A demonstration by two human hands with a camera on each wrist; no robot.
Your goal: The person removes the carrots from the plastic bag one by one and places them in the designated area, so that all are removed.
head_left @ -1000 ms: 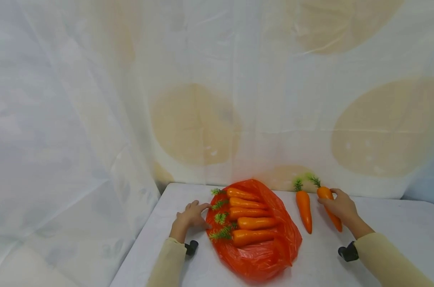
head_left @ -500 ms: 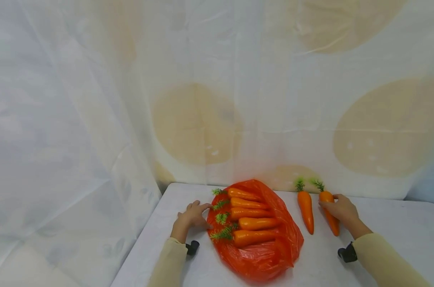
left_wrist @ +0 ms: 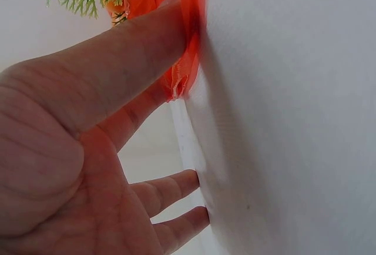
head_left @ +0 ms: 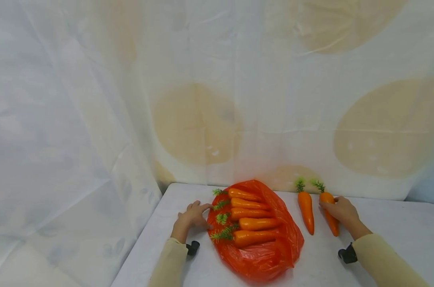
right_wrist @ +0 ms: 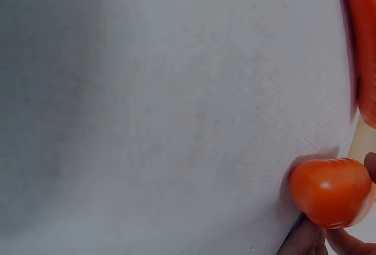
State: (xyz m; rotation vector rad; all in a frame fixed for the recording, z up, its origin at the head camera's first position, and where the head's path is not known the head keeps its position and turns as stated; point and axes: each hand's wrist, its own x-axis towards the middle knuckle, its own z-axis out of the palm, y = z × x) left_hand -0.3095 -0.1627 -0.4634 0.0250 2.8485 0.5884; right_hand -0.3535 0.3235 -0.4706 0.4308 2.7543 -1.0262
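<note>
A red plastic bag (head_left: pixel 260 265) lies at the middle of the table with several carrots (head_left: pixel 254 223) side by side on or in it, green tops to the left. At its left edge my left hand (head_left: pixel 191 217) has thumb and forefinger spread apart; in the left wrist view the thumb (left_wrist: pixel 126 61) and forefinger reach behind the red film (left_wrist: pixel 191 29), the other fingers extended. My right hand (head_left: pixel 347 213) grips a carrot (head_left: pixel 327 197) near its top end. Left of that one lies a loose carrot (head_left: pixel 306 211), roughly parallel and apart from it.
The white table (head_left: pixel 392 235) ends at a hanging sheet with tan spots (head_left: pixel 199 127) behind it. Another pale sheet (head_left: pixel 77 179) hangs on the left. A black wrist camera (head_left: pixel 192 248) sits on the left wrist, and another camera (head_left: pixel 348 254) on the right.
The gripped carrot's tip has swung slightly left and toward me, bringing it nearly in line with its neighbour. My right hand has turned a little with it. The left hand stays at the bag.
</note>
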